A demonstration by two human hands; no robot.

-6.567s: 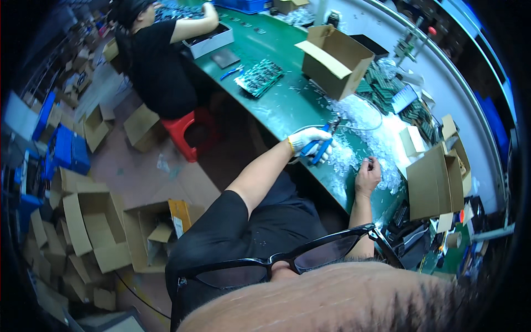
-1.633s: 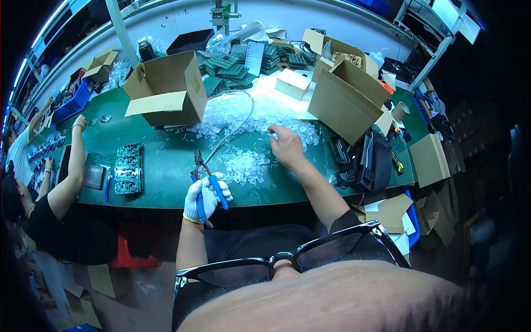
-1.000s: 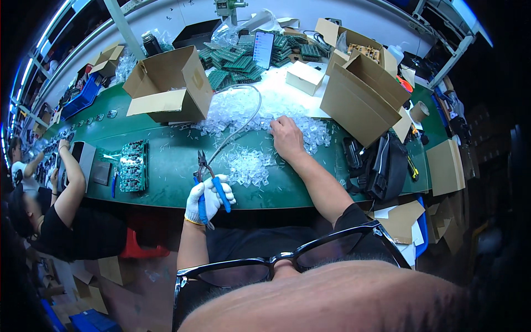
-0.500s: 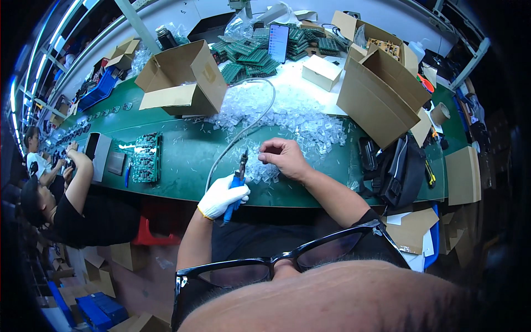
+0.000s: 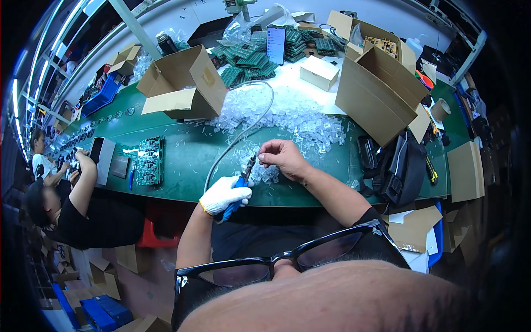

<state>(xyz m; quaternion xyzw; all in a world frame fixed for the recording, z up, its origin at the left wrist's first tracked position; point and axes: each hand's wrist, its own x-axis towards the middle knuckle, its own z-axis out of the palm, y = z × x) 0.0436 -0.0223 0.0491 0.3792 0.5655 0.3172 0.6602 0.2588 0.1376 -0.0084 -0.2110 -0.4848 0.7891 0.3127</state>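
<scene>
My left hand (image 5: 225,195), in a white glove, is wrapped round a blue-handled air nipper (image 5: 241,182). A grey hose (image 5: 234,140) curves near it across the bench. The nipper leans to the right, its dark jaws close against the fingertips of my bare right hand (image 5: 283,157). Thumb and forefinger of that hand are pinched together; whatever they hold is too small to make out. Beneath the jaws and fingertips lies a small heap of clear plastic pieces (image 5: 267,175). A larger pile of clear plastic pieces (image 5: 293,119) spreads farther back.
An open carton (image 5: 172,103) stands at left, another open carton (image 5: 381,102) at right. Stacked green circuit boards (image 5: 247,60), a phone (image 5: 276,45) and a white box (image 5: 319,73) stand behind. A black bag (image 5: 399,171) lies right. A co-worker (image 5: 91,213) sits at left beside circuit boards (image 5: 149,160).
My left hand has tilted the nipper to the right, bringing its jaws up to my right fingertips. My right hand stays pinched in nearly the same place.
</scene>
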